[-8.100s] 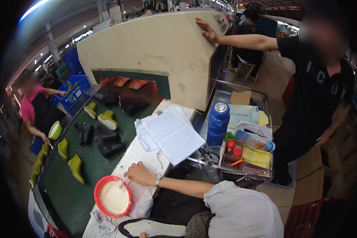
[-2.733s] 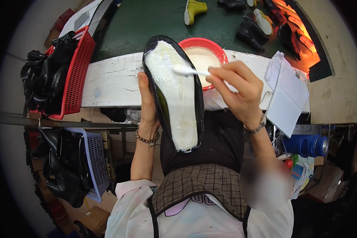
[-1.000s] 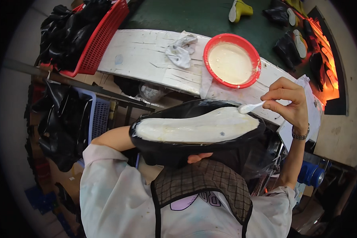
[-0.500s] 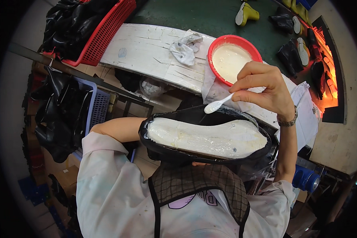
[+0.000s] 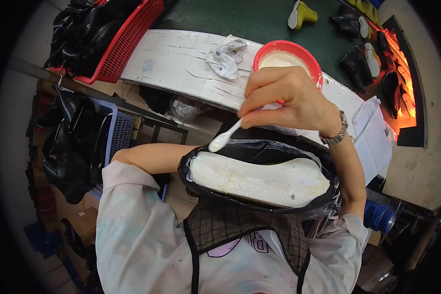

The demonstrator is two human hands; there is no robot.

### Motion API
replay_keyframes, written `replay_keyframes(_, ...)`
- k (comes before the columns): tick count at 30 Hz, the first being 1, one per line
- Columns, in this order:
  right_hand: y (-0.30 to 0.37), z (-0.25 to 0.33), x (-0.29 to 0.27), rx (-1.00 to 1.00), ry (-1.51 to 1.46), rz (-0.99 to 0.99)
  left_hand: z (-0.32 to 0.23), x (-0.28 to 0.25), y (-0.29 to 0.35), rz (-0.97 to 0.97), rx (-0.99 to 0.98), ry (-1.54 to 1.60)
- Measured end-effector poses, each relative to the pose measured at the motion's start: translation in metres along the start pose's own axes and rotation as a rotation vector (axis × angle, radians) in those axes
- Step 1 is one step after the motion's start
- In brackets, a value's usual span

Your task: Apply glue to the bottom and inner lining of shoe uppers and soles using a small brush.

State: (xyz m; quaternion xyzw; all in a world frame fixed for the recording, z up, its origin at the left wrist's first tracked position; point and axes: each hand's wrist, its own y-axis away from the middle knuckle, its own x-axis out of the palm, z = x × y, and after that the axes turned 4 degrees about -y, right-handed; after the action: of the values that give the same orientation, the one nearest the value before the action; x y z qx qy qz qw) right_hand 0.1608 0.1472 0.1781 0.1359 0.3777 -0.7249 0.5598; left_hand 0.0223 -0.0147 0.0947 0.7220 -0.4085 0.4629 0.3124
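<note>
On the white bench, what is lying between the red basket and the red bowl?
In the head view, a crumpled whitish cloth lies between the red basket and the red bowl, nearer the bowl.

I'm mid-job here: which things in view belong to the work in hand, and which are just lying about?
Seem part of the work:
- white tool, in the right grip
- black boot, pale sole up
- red bowl with cream paste

Seem to be just lying about:
- crumpled rag
- papers
- blue flask
</note>
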Motion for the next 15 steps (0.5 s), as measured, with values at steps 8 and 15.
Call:
replay_keyframes(8,0.071,0.024,-0.038,0.277,0.232,-0.703,-0.054,0.020,0.018,-0.866,0.338,-0.549)
replay_keyframes(15,0.105,0.033,0.030,0.574,0.177,-0.836,-0.076,0.001,0.032,-1.132,0.768,-1.055)
